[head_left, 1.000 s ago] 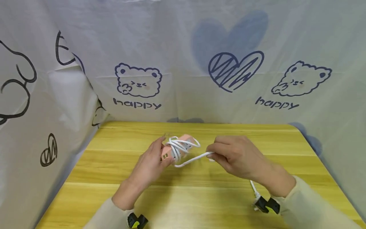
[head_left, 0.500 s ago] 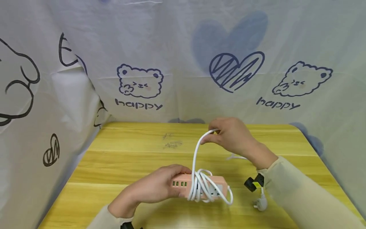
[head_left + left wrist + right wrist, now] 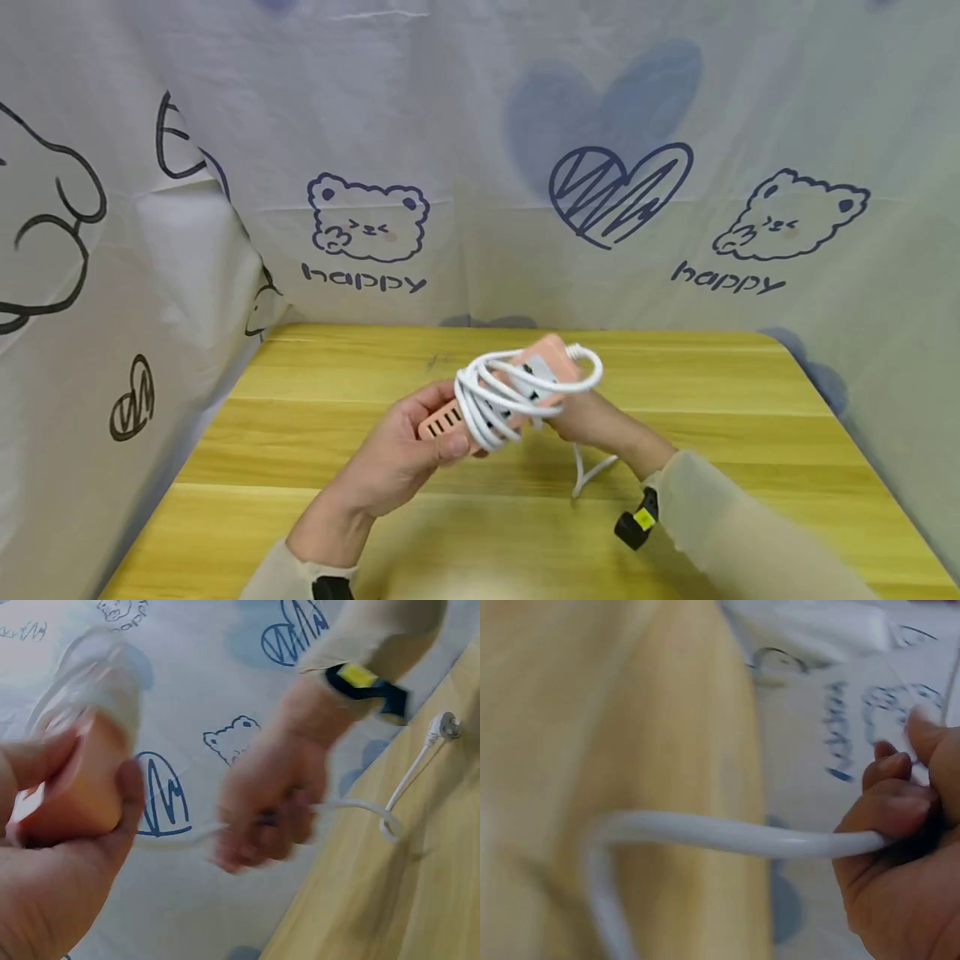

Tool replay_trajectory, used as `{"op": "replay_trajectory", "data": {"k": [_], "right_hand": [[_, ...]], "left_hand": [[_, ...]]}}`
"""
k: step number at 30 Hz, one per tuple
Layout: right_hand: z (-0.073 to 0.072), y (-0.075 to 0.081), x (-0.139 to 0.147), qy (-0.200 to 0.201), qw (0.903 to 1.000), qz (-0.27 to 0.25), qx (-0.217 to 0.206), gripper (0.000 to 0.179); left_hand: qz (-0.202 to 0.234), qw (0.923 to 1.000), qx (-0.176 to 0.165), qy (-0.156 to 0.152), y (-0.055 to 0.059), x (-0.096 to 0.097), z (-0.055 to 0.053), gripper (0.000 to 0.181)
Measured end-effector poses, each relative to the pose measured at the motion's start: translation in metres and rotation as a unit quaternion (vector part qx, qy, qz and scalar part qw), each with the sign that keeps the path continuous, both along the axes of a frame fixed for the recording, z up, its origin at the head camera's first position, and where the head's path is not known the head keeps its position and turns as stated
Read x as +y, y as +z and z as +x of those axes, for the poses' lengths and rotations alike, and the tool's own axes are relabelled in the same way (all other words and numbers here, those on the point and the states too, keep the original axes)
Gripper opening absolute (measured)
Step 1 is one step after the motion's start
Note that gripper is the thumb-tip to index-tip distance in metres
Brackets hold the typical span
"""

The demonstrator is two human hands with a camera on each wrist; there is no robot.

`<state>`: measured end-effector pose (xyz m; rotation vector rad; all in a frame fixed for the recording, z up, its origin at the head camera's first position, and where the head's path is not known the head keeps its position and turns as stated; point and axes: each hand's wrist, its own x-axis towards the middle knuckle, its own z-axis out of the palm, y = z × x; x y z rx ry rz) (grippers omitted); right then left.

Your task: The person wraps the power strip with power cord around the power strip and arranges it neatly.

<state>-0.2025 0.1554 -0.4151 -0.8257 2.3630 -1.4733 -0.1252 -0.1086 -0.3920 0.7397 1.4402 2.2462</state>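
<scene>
My left hand (image 3: 405, 450) grips one end of a pink power strip (image 3: 551, 358), thumb on top beside its USB ports. White cord (image 3: 487, 400) is wound in several loops round the strip's middle and far end. Behind the strip in the head view, my right hand (image 3: 588, 417) is partly hidden. The left wrist view shows the right hand (image 3: 274, 802) with fingers curled round the free cord (image 3: 352, 804). That cord runs on to a white plug (image 3: 448, 726) lying on the table. In the right wrist view the cord (image 3: 727, 834) comes out of the curled fingers (image 3: 889, 810).
A yellow wood-grain table (image 3: 300, 508) lies below both hands. A white cloth (image 3: 480, 250) printed with bears and hearts hangs along the back, and another stretch of it covers the left side. Each wrist wears a black camera band (image 3: 637, 521).
The left hand has lifted and tilted the strip, its far end now pointing up and right. The right hand has moved from above the strip down behind it, drawing the cord round.
</scene>
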Motion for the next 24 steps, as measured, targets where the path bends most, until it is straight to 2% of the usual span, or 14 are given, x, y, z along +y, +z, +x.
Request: {"op": "replay_trajectory", "data": {"k": [1, 2, 3, 4, 6, 9, 11, 14, 16, 17, 20, 21, 22, 24], "right_hand": [[0.005, -0.008, 0.000, 0.004, 0.9999, 0.015, 0.002, 0.012], [0.009, -0.015, -0.001, -0.001, 0.9976, 0.059, 0.036, 0.010], [0.015, -0.021, -0.001, -0.013, 0.9964, 0.083, 0.010, 0.010], [0.021, -0.025, -0.001, -0.014, 0.9941, 0.107, 0.003, 0.012], [0.031, -0.029, -0.002, -0.013, 0.9859, 0.165, 0.025, 0.011], [0.045, -0.029, -0.003, 0.001, 0.9672, 0.229, 0.110, 0.007], [0.054, -0.026, -0.004, 0.010, 0.9442, 0.265, 0.195, 0.010], [0.066, -0.020, -0.002, 0.008, 0.9028, 0.294, 0.314, 0.015], [0.072, -0.015, 0.000, 0.001, 0.8831, 0.293, 0.367, 0.018], [0.074, -0.013, 0.002, -0.002, 0.8765, 0.287, 0.387, 0.019], [0.078, -0.009, 0.007, -0.005, 0.8675, 0.262, 0.423, 0.019], [0.080, -0.007, 0.008, -0.003, 0.8645, 0.255, 0.433, 0.018], [0.081, -0.005, 0.009, -0.001, 0.8622, 0.250, 0.441, 0.016], [0.085, 0.001, 0.011, 0.005, 0.8552, 0.244, 0.457, 0.013]], "left_hand": [[0.011, 0.9995, -0.006, 0.029, 0.001, 0.000, -0.002, 0.043], [0.018, 0.9979, -0.015, 0.060, 0.003, 0.000, -0.005, 0.041], [0.020, 0.9950, -0.028, 0.093, 0.004, -0.001, -0.008, 0.041], [0.019, 0.9909, -0.041, 0.127, 0.006, -0.002, -0.011, 0.041], [0.011, 0.9795, -0.071, 0.188, 0.008, -0.003, -0.016, 0.042], [-0.011, 0.9606, -0.106, 0.257, 0.009, -0.006, -0.023, 0.046], [-0.030, 0.9489, -0.116, 0.292, 0.007, -0.006, -0.026, 0.048], [-0.076, 0.9299, -0.104, 0.345, 0.001, -0.007, -0.030, 0.051], [-0.114, 0.9166, -0.093, 0.372, -0.003, -0.008, -0.032, 0.052], [-0.134, 0.9103, -0.088, 0.382, -0.005, -0.008, -0.033, 0.052], [-0.188, 0.8941, -0.071, 0.400, -0.010, -0.010, -0.036, 0.051], [-0.219, 0.8849, -0.059, 0.407, -0.011, -0.010, -0.035, 0.051], [-0.251, 0.8735, -0.039, 0.415, -0.012, -0.009, -0.035, 0.051], [-0.327, 0.8426, 0.014, 0.428, -0.014, -0.007, -0.034, 0.052]]}}
